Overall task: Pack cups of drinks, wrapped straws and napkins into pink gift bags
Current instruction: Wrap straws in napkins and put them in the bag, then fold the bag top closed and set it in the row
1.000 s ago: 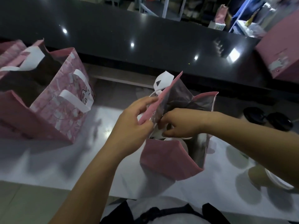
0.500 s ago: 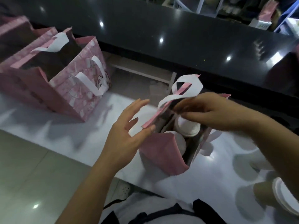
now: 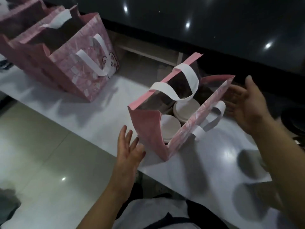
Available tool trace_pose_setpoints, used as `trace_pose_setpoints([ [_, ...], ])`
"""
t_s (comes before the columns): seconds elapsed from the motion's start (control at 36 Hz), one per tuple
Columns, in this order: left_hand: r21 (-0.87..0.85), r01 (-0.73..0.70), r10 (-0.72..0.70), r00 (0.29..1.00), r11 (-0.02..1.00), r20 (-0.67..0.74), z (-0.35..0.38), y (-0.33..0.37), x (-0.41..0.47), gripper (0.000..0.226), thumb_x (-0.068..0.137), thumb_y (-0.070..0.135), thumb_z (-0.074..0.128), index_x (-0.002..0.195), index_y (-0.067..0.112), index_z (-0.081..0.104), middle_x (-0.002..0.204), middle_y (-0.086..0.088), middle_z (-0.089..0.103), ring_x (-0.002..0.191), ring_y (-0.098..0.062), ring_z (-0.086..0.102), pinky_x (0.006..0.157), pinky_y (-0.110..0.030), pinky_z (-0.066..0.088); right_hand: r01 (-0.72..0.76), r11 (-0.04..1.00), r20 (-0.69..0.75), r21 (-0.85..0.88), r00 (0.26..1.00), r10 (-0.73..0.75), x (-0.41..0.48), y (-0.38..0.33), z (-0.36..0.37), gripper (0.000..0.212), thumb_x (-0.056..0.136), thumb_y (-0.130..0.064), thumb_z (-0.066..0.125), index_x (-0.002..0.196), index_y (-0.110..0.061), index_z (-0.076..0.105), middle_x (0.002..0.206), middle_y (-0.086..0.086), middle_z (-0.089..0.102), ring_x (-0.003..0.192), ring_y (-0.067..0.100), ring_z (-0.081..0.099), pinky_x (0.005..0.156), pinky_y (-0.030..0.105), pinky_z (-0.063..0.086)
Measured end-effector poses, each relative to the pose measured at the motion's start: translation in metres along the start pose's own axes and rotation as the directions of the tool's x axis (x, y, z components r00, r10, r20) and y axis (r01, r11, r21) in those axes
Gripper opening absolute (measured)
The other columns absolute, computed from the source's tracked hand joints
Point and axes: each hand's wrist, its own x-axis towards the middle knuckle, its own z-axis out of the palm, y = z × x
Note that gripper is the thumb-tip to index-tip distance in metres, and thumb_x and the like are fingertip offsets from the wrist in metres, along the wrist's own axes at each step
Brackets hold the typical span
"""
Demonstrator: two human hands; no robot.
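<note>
pink gift bag [image 3: 148,129] open — two lidded cups [image 3: 186,109] inside; left hand [image 3: 128,149] spread at 7 o'clock; right hand [image 3: 247,104] spread at 3 o'clock

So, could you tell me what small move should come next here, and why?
Probably reach for straws and napkins: the pink gift bag stands open with two lidded cups inside, neither shows in it, and the left hand and right hand are open.
</note>
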Motion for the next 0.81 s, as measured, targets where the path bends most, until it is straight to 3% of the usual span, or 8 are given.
trace_pose_setpoints([
  [0.14, 0.174, 0.009, -0.022, 0.997, 0.985, 0.075, 0.013, -0.028, -0.01, 0.1, 0.046, 0.07, 0.09, 0.124, 0.082, 0.028, 0.134, 0.052, 0.039, 0.131, 0.016, 0.04, 0.111, -0.034, 0.038, -0.058, 0.994, 0.145, -0.095, 0.987, 0.071, 0.015, -0.004, -0.007, 0.079, 0.093, -0.074, 0.022, 0.114, -0.017, 0.072, 0.118, 0.01, 0.072, 0.118, 0.032, 0.06, 0.105, 0.048, 0.039],
  [0.28, 0.304, 0.052, -0.068, 0.997, 0.951, 0.043, 0.019, -0.042, 0.0, 0.132, 0.043, 0.068, 0.092, 0.144, 0.068, 0.007, 0.158, 0.032, 0.016, 0.148, -0.005, 0.023, 0.122, -0.039, 0.025, -0.037, 0.993, 0.211, -0.114, 0.976, 0.061, 0.026, 0.0, -0.002, 0.06, 0.092, -0.07, 0.036, 0.097, -0.029, 0.079, 0.116, 0.008, 0.073, 0.111, 0.029, 0.066, 0.101, 0.048, 0.046],
  [0.42, 0.284, 0.065, -0.081, 0.996, 0.957, 0.047, 0.025, -0.055, 0.005, 0.136, 0.047, 0.063, 0.094, 0.147, 0.065, 0.002, 0.156, 0.032, 0.015, 0.147, -0.011, 0.027, 0.116, -0.035, 0.031, -0.044, 0.985, 0.301, -0.168, 0.949, 0.094, 0.036, 0.011, 0.003, 0.059, 0.092, -0.07, 0.038, 0.1, -0.028, 0.079, 0.12, 0.007, 0.072, 0.114, 0.029, 0.065, 0.102, 0.049, 0.045],
  [0.47, 0.267, 0.06, -0.08, 0.995, 0.962, 0.062, 0.024, -0.058, 0.005, 0.132, 0.05, 0.057, 0.096, 0.149, 0.062, 0.007, 0.161, 0.022, 0.023, 0.142, -0.011, 0.038, 0.113, -0.038, 0.042, -0.03, 0.97, 0.353, -0.24, 0.928, 0.116, 0.037, 0.016, 0.001, 0.055, 0.093, -0.07, 0.037, 0.104, -0.034, 0.077, 0.122, 0.004, 0.071, 0.109, 0.024, 0.068, 0.096, 0.047, 0.047],
  [0.53, 0.273, 0.048, -0.066, 0.996, 0.961, 0.059, 0.022, -0.057, 0.003, 0.126, 0.052, 0.051, 0.097, 0.152, 0.054, 0.019, 0.158, 0.009, 0.037, 0.133, -0.009, 0.05, 0.101, -0.029, 0.052, -0.019, 0.951, 0.405, -0.31, 0.902, 0.15, 0.032, 0.022, -0.002, 0.051, 0.094, -0.069, 0.034, 0.109, -0.041, 0.073, 0.122, -0.002, 0.071, 0.109, 0.021, 0.068, 0.093, 0.045, 0.048],
  [0.67, 0.21, -0.032, 0.02, 0.998, 0.977, 0.057, 0.01, -0.042, -0.003, 0.105, 0.058, 0.033, 0.098, 0.146, 0.043, 0.042, 0.147, -0.004, 0.054, 0.127, -0.021, 0.06, 0.094, -0.036, 0.057, 0.031, 0.947, 0.498, -0.321, 0.856, 0.141, 0.019, 0.033, -0.014, 0.042, 0.099, -0.057, 0.033, 0.121, -0.039, 0.063, 0.122, -0.003, 0.07, 0.109, 0.02, 0.067, 0.088, 0.041, 0.05],
  [0.72, 0.235, -0.04, 0.027, 0.998, 0.971, 0.059, 0.003, -0.03, -0.007, 0.1, 0.056, 0.039, 0.098, 0.142, 0.042, 0.048, 0.143, -0.005, 0.058, 0.122, -0.021, 0.063, 0.091, -0.032, 0.057, 0.042, 0.954, 0.543, -0.298, 0.829, 0.133, 0.017, 0.034, -0.023, 0.059, 0.087, -0.071, 0.042, 0.13, -0.034, 0.057, 0.123, -0.004, 0.069, 0.109, 0.019, 0.068, 0.088, 0.04, 0.049],
  [0.81, 0.3, -0.065, 0.044, 0.996, 0.952, 0.078, -0.012, -0.015, -0.009, 0.097, 0.063, 0.031, 0.093, 0.145, 0.047, 0.043, 0.148, 0.0, 0.053, 0.131, -0.023, 0.057, 0.103, -0.046, 0.051, 0.027, 0.974, 0.64, -0.226, 0.758, 0.128, 0.018, 0.034, -0.037, 0.093, 0.066, -0.081, 0.062, 0.141, -0.028, 0.048, 0.13, -0.003, 0.066, 0.116, 0.021, 0.065, 0.087, 0.035, 0.054],
])
